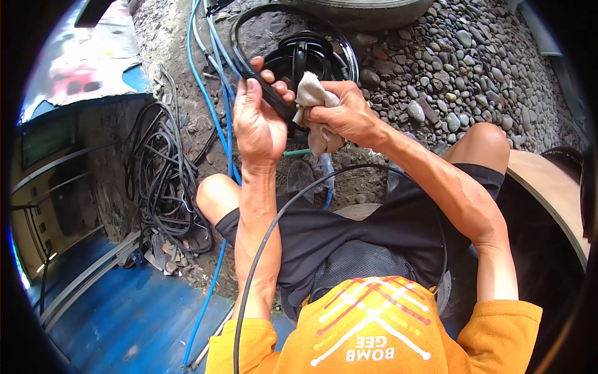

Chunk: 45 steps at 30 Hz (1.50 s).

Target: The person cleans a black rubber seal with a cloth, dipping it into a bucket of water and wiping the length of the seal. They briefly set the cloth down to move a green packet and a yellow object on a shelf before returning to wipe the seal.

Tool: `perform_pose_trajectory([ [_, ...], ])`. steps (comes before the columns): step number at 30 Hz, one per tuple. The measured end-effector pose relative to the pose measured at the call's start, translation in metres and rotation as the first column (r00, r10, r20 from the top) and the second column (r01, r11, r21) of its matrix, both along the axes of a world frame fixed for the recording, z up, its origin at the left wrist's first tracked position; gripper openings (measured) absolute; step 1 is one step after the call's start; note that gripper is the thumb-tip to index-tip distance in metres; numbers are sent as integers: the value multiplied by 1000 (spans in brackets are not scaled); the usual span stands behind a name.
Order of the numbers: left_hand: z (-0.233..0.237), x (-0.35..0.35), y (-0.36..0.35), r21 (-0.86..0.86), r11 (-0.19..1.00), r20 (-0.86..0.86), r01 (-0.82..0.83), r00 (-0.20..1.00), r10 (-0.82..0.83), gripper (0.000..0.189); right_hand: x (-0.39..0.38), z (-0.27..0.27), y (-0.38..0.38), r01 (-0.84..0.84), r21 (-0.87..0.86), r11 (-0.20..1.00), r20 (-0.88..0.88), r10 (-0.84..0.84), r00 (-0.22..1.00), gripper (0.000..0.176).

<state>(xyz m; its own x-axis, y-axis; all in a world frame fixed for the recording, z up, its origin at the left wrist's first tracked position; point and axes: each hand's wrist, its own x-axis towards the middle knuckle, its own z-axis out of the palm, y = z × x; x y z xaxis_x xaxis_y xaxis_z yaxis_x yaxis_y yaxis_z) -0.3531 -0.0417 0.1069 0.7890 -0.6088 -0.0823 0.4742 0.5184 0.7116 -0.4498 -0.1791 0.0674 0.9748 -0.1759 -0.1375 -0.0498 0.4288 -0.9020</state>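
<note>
My left hand (260, 118), palm up, has its fingers curled around a glossy black rubber tube (280, 105) that loops away from me. A crumpled light-grey rag (319, 128) is pinched in my right hand (346, 112). The rag lies right against the tube, just beside my left fingers, and covers part of it. Behind my hands, a black round plastic-looking object (305, 53) shows inside the tube's loop. Across my lap arches a thin black hose or cable (274, 224), apart from both hands.
Blue hoses (223, 118) run along the ground to my left, near a tangled heap of black cable (163, 181). Pebbles (448, 75) spread out on the right. A tyre-like rim (367, 9) stands at the far edge. A curved wooden board (548, 193) sits by my right knee.
</note>
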Motion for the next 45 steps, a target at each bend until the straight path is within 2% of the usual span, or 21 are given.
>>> perform_pose_trajectory([
  [2, -2, 0, -5, 13, 999, -2, 34, 999, -34, 37, 3, 5, -4, 34, 84, 996, 62, -40, 997, 25],
  [6, -5, -2, -13, -32, 999, -88, 16, 996, -18, 38, 0, 18, -14, 48, 38, 998, 118, -52, 992, 23],
  [7, -7, -5, -15, -30, 1000, -134, -11, 991, 7, 37, 1, 13, -15, 54, -140, 989, 98, -40, 994, 24],
  [8, -9, -7, -17, -26, 999, -178, -35, 984, 30, 37, 5, 5, -10, 170, -268, 948, 158, -131, 979, 23],
  [10, -31, 0, -9, -130, 987, -165, 98, 979, -119, 36, 1, -3, -2, 276, -471, 838, 159, -227, 961, 24],
  [12, -37, -2, -1, -193, 978, -264, 83, 955, -133, 34, -4, 1, 0, 243, -424, 872, 153, -195, 969, 22],
  [14, -27, -4, -6, -213, 975, -276, 71, 952, -129, 35, -5, 12, -8, 149, -502, 852, 73, -130, 989, 21],
  [17, -23, -14, -16, -116, 993, -347, -8, 937, -33, 38, 4, 20, -13, 284, -556, 781, 208, -201, 957, 22],
  [20, -26, -15, -11, -103, 994, -300, 24, 952, -54, 38, -4, 8, -8, 247, -475, 844, 159, -194, 968, 24],
  [22, -24, -6, -7, -251, 967, -272, 48, 955, -118, 41, -10, 4, -2, 153, -488, 859, 75, -133, 988, 21],
  [24, -26, -6, -7, -186, 981, -185, 58, 978, -93, 41, -7, -10, 3, 195, -448, 873, 106, -165, 981, 19],
  [26, -26, -10, -8, -137, 990, -218, 33, 974, -62, 42, 0, 7, -1, 234, -356, 905, 119, -204, 972, 15],
  [29, -24, -4, -8, -128, 991, -190, 24, 981, -48, 42, -6, 17, -2, 181, -452, 873, 135, -134, 982, 15],
  [32, -8, 7, -3, -273, 961, -298, -53, 954, -32, 42, -23, 1, 13, 35, -599, 800, 20, -29, 999, 12],
  [35, -13, 13, 5, -255, 967, -252, -26, 967, -40, 43, -7, 12, 13, 197, -496, 846, 162, -133, 978, 11],
  [37, -10, 3, 6, -224, 974, -247, 29, 965, -85, 45, 2, 29, 5, 192, -426, 884, 144, -143, 979, 9],
  [38, -3, -7, -2, -184, 982, -319, -29, 947, -32, 46, 3, 33, 2, 180, -432, 884, 138, -132, 982, 9],
  [40, -11, -3, -1, -220, 976, -306, 4, 949, -73, 44, 0, 12, 7, 182, -423, 888, 168, -121, 978, 12],
  [42, -8, 1, 5, -357, 933, -421, -37, 898, -126, 42, -10, 7, 5, 106, -625, 773, 146, -17, 989, 13],
  [43, -2, 3, 4, -355, 934, -417, -51, 902, -109, 42, -10, 14, 8, 97, -639, 763, 120, -26, 992, 13],
  [45, -2, 7, 6, -340, 938, -390, -71, 918, -72, 42, -6, 23, 7, 125, -476, 871, 148, -60, 987, 13],
])
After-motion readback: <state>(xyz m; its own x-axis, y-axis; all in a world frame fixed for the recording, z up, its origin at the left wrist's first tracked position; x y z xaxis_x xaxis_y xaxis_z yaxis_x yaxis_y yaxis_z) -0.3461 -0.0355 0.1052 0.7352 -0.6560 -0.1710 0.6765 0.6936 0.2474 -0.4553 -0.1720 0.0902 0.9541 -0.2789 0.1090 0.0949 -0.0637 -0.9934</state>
